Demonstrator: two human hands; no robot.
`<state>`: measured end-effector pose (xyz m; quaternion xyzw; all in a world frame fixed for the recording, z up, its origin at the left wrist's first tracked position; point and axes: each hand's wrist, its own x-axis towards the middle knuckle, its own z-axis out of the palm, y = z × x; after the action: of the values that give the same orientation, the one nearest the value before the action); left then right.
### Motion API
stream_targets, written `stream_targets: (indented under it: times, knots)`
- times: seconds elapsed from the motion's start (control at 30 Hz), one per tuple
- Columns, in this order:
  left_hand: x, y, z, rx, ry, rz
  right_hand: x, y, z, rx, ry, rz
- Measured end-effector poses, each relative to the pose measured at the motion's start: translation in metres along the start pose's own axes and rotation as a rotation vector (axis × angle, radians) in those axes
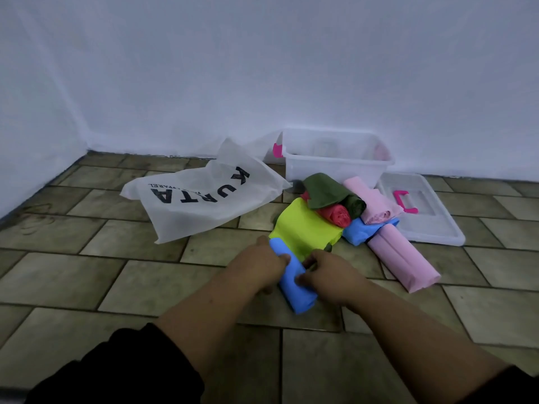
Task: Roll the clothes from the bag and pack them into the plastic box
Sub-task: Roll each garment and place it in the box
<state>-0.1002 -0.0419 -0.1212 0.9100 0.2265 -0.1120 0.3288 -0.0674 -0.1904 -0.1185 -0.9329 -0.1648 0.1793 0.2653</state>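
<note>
Both hands are working on a light-blue rolled cloth garment [293, 279] that is lying on the tiled floor [87, 272] directly in front of the person. The left hand [264, 262] is grasping the roll at its far end, fingers curled over the top. The right hand [323, 272] is grasping the middle of the same roll, fingertips pinching into the fabric.

The roll is touching the near edge of a flat lime-green cloth [306, 225]. Behind that are lying a dark-green roll [332, 193], a red roll [335, 215], a second blue garment [364, 230], a crumpled pink garment [376, 204] and a long pink roll [404, 262]. The white fabric bag with black lettering [204, 196] is lying flat to the left and looks emptied. The clear plastic box [335, 167] is standing open against the wall, and its clear lid with a pink handle [423, 211] is lying beside it on the right.

Judgement: the step in hand is tightening and finishing the blue roll. To do it well:

1. Keep both hands pressing evenly, so that the roll is not turning into a cone.
2. Keep the loose edge tucked underneath before lifting.
3. Lift with one hand wrapped fully around the roll, and carry it over the pile to the box.
</note>
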Motion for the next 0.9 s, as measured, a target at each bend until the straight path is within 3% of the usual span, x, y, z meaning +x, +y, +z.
stream_targets:
  times: [0.17,0.33,0.4,0.53,0.67,0.77,0.9]
  knots:
    - [0.003,0.006,0.014,-0.191,0.091,0.064,-0.014,-0.001,0.012,0.318,-0.060,0.017]
    - [0.007,0.010,0.013,-0.840,-0.010,-0.061,-0.014,0.001,0.004,0.818,-0.118,0.097]
    - [0.009,0.019,0.009,-0.928,-0.021,-0.062,-0.009,0.001,-0.007,1.071,-0.227,0.144]
    - [0.025,0.050,-0.013,-0.766,0.093,0.121,0.009,-0.005,-0.044,1.144,-0.265,0.108]
    - [0.064,0.092,-0.058,-0.559,0.253,0.290,0.038,-0.010,-0.106,1.125,-0.184,0.043]
    - [0.105,0.120,-0.086,-0.309,0.321,0.269,0.076,-0.012,-0.150,1.084,-0.056,0.024]
    - [0.151,0.144,-0.095,0.023,0.185,0.142,0.150,-0.007,-0.197,0.967,0.174,0.030]
